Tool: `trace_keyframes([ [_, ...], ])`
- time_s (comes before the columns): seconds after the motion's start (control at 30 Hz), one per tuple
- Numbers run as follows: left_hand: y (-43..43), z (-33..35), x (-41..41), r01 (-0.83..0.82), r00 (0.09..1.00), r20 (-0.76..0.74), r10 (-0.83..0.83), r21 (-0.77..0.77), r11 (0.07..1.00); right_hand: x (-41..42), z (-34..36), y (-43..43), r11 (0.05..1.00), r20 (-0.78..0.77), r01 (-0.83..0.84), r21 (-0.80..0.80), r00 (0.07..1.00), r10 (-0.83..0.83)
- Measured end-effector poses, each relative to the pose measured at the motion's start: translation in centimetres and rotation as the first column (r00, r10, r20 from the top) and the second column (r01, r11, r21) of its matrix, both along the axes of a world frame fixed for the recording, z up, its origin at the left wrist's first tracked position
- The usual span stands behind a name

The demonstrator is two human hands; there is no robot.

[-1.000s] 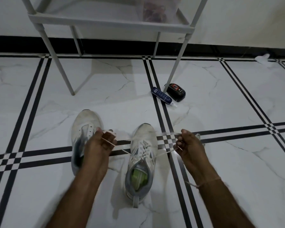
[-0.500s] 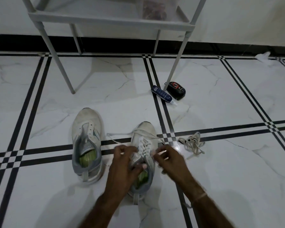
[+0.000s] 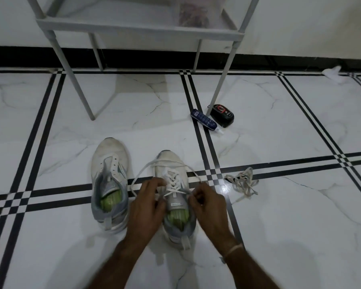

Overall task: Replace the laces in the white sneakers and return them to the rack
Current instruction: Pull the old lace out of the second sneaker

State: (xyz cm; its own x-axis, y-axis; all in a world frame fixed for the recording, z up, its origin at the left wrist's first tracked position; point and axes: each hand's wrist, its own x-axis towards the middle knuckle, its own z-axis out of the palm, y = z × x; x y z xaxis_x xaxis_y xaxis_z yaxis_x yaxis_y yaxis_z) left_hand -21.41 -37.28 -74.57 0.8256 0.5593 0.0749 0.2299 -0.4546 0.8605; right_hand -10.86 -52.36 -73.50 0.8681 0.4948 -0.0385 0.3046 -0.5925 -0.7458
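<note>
Two white sneakers stand side by side on the tiled floor, toes away from me. The left sneaker (image 3: 109, 174) has empty eyelets and a green insole. The right sneaker (image 3: 173, 184) carries a white lace (image 3: 172, 180) threaded up to its top eyelets, with both loose ends looping forward over the toe. My left hand (image 3: 147, 202) pinches the lace at the shoe's left side and my right hand (image 3: 204, 202) pinches it at the right side, both at the collar. A second loose lace (image 3: 243, 183) lies bunched on the floor to the right.
The grey metal rack (image 3: 133, 28) stands at the back against the wall, its shelf holding a clear container (image 3: 193, 13). A blue tube (image 3: 204, 120) and a black shoe-polish sponge (image 3: 222, 115) lie by its front right leg. White crumpled paper (image 3: 332, 74) sits far right.
A second ago both hands held the lace ends pulled wide apart. They have come together at the right sneaker's collar and now pinch the lace there; its ends loop over the toe.
</note>
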Motion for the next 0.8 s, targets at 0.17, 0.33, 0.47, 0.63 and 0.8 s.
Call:
trace_keyframes([
  [0.17, -0.1, 0.2, 0.1, 0.062, 0.995, -0.087, -0.045, 0.202, 0.977, 0.4, -0.2, -0.3, 1.0, -0.014, -0.023, 0.0, 1.0, 0.023],
  [0.33, -0.1, 1.4, 2.0, 0.124, 0.98, -0.192, -0.043, 0.432, 0.893, 0.3, 0.2, 0.2, 0.998, 0.006, -0.051, 0.024, 0.999, 0.051],
  [0.47, -0.4, 0.7, 3.5, -0.086, 0.996, -0.013, 0.085, -0.097, 0.991, 0.6, 0.5, 0.1, 1.0, -0.038, -0.021, -0.013, 0.999, 0.02],
  [0.63, 0.1, 1.0, 3.6, -0.151, 0.983, 0.004, 0.186, -0.562, 0.813, 1.2, 0.5, 0.3, 1.0, -0.143, 0.023, -0.017, 0.989, -0.025],
  [0.8, 0.2, 0.4, 3.7, -0.122, 0.992, -0.026, 0.121, -0.386, 0.915, 1.1, 0.5, 0.2, 0.999, -0.162, 0.024, -0.022, 0.986, -0.027],
])
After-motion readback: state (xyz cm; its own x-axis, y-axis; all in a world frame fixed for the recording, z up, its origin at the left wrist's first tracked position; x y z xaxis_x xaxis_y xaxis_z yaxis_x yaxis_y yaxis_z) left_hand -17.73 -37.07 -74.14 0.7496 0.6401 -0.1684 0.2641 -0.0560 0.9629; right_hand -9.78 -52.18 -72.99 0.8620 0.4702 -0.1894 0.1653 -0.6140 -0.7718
